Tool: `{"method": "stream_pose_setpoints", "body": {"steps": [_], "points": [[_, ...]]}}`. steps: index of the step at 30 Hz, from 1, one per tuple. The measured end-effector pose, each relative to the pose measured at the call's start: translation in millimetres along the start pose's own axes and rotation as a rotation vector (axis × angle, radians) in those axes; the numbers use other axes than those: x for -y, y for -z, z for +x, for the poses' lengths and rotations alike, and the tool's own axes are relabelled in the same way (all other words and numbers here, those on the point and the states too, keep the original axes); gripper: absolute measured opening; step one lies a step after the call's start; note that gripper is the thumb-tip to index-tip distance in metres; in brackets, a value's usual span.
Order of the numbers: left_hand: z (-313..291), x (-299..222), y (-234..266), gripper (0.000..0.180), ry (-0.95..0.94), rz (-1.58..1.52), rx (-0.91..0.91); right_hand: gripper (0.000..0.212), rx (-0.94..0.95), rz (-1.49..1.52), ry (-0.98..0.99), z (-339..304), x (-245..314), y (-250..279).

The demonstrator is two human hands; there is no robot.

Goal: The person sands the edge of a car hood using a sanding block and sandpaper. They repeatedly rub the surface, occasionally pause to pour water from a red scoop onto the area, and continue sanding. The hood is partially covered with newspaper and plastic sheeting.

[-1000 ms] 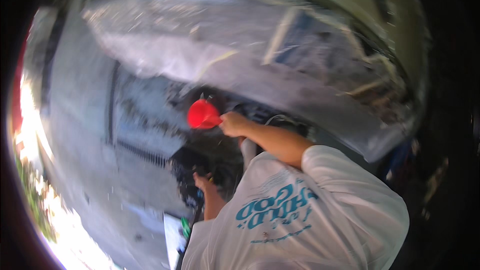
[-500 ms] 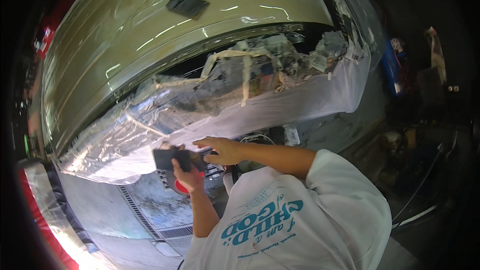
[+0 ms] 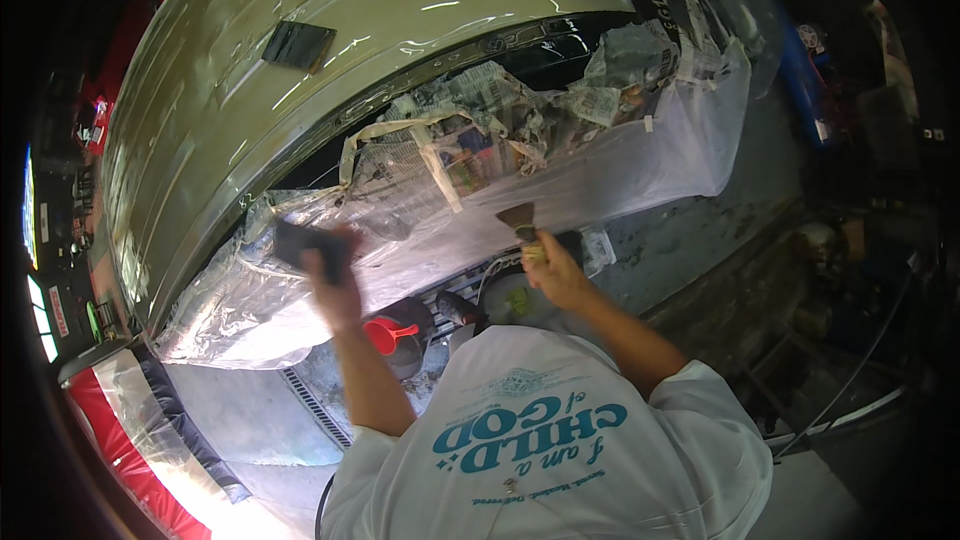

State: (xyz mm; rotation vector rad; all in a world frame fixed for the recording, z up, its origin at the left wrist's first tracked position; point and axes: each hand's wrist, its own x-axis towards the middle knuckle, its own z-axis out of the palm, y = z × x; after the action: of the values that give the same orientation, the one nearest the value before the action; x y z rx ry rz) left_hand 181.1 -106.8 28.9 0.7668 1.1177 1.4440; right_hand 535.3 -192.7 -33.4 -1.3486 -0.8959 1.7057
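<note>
Gripping with the left hand: the left hand (image 3: pixel 335 280) is closing around one dark flat block (image 3: pixel 300 240), blurred, pressing it against the clear plastic sheeting (image 3: pixel 600 180).
Gripping with the right hand: the right hand (image 3: pixel 555 275) is holding one putty knife (image 3: pixel 520 222) by its handle, blade pointing up toward the sheeting's lower edge.
Hands counted: two, both raised in front of the white shirt (image 3: pixel 560 440), well apart from each other.
Car body: one beige panel (image 3: pixel 330 70) is filling the upper left, glossy under film.
Dark squares: one more dark flat pad (image 3: pixel 298 44) is lying on the beige panel, near its upper edge.
Masking: crumpled newspaper (image 3: pixel 480 110) and strips of tape (image 3: pixel 440 175) are covering the opening along the panel's lower edge.
Below the hands: one red scoop-like container (image 3: pixel 388 335) is sitting just beside one dark pot (image 3: pixel 408 350) on the floor.
Floor: one metal drain grate (image 3: pixel 315 410) is running along the grey concrete.
</note>
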Motion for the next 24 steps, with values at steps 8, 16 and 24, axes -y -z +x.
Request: {"method": "stream_pose_setpoints", "body": {"steps": [8,16,24], "points": [[-45,-334,183,0.046,-0.757,-0.236,-0.12,0.034,-0.355,-0.09,0.103,-32,11,52],[-19,-138,44,0.045,-0.274,0.142,-0.695,0.032,-0.429,0.118,0.212,-2,28,38],[131,-57,36,0.059,-0.632,0.827,-0.508,0.035,-0.638,-0.117,0.531,44,143,38]]}}
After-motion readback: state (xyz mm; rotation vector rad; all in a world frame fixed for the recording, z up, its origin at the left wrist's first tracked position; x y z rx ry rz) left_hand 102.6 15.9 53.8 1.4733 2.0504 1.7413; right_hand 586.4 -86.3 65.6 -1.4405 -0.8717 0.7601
